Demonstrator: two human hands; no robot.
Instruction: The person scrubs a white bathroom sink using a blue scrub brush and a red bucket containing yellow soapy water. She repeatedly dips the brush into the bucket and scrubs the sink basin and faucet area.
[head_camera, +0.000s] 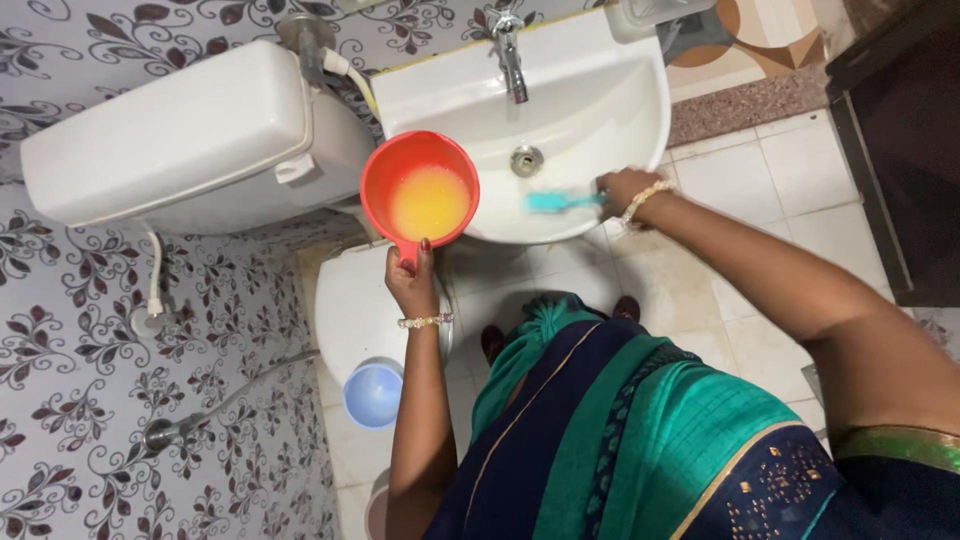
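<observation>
- Draped green and navy cloth with a gold border (640, 440) filled the lower part of the view, nearest the camera, and both bare arms were stretched out over it.
- An orange round plastic mug with a short handle (420, 190) was held by the left hand (412, 285), whose fingers were closed firmly around the handle; cloudy yellow liquid was seen inside, and the mug was kept level at the front left rim of the basin.
- A turquoise plastic brush (560, 202) was gripped by the right hand (625, 190), fingers wrapped tight round its handle, with the head laid against the inner front wall of the white ceramic wash basin (600, 100), just below the drain (526, 160).
- Scrubbing was judged to be the step in hand; it would be done well if the bristles were pressed flat to the curved wall and worked in short overlapping strokes toward the drain.
- The mug was best kept upright until liquid was wanted, then tipped slowly over the brushed patch, so that nothing was spilled on the white closed toilet lid (355, 310) or the pale floor tiles (740, 190).
- The chrome tap (510, 55) was seen to be untouched.
</observation>
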